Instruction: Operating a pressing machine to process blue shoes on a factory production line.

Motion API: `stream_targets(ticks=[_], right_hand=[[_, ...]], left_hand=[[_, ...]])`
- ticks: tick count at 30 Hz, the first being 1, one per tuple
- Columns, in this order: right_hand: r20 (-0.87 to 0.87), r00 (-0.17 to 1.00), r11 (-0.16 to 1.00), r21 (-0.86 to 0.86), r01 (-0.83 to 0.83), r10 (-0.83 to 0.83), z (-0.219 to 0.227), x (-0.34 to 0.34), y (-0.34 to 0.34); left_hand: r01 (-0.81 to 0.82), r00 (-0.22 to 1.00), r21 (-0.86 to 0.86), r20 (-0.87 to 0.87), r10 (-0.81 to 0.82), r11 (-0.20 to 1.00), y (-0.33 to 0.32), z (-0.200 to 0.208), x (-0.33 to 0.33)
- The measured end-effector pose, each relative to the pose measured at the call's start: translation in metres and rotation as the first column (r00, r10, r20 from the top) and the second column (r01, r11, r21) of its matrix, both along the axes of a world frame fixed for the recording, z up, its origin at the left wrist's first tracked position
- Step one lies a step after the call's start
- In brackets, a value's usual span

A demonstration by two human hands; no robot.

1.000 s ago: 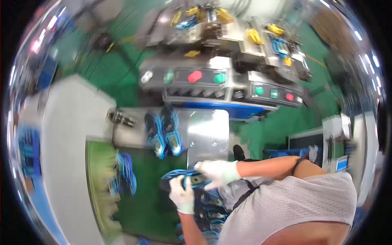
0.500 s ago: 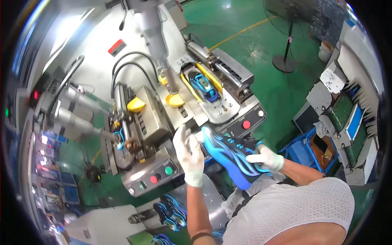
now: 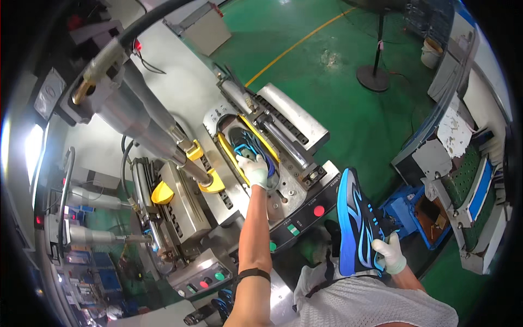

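Observation:
My left hand (image 3: 252,170), in a white glove, reaches into the pressing machine. Its fingers close on the collar of a black and blue sports shoe (image 3: 241,139), which lies in the machine's bed between two yellow pads (image 3: 260,139). Part of that shoe is hidden under the hand. At the right, my gloved right hand (image 3: 390,255) grips a second sports shoe (image 3: 353,220) by the heel. This one is black with light-blue lines and a blue sole, and points toe up in front of my body.
Metal press arms with yellow pads (image 3: 211,181) rise left of the bed. Control panels with red (image 3: 319,210) and green buttons line the machine's front. A blue crate (image 3: 417,218) and a metal rack (image 3: 463,185) stand at the right. A fan stand (image 3: 373,79) is farther back.
My left hand has left the front of the held shoe and moved forward onto the shoe in the machine. My right hand has carried its shoe to the right and turned it toe up.

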State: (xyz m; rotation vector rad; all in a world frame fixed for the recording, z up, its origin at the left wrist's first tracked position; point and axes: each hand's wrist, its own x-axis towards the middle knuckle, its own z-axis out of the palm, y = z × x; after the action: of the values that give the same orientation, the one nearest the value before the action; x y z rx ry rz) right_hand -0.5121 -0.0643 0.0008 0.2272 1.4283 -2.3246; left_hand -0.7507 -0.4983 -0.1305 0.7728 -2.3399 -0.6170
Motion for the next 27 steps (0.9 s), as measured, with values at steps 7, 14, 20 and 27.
stream_targets(ticks=[7, 14, 20, 27], right_hand=[[-0.043, 0.983, 0.98, 0.099, -0.172, 0.177, 0.015, -0.04, -0.044], [-0.144, 0.863, 0.874, 0.135, -0.467, 0.484, 0.042, -0.188, -0.177], [-0.133, 0.636, 0.408, 0.859, -0.308, 0.76, -0.027, -0.333, -0.345], [-0.438, 0.592, 0.32, 0.899, 0.299, 0.677, -0.104, -0.324, -0.407]], left_hand=[[0.458, 0.885, 0.838, -0.46, -0.068, 0.296, -0.042, 0.085, 0.1], [0.284, 0.945, 0.824, -0.328, 0.006, 0.491, 0.035, 0.158, 0.349], [-0.06, 0.996, 0.713, 0.089, -0.006, 0.698, 0.071, 0.137, 0.52], [-0.378, 0.875, 0.807, 0.152, 0.46, 0.453, 0.125, 0.03, 0.629]])
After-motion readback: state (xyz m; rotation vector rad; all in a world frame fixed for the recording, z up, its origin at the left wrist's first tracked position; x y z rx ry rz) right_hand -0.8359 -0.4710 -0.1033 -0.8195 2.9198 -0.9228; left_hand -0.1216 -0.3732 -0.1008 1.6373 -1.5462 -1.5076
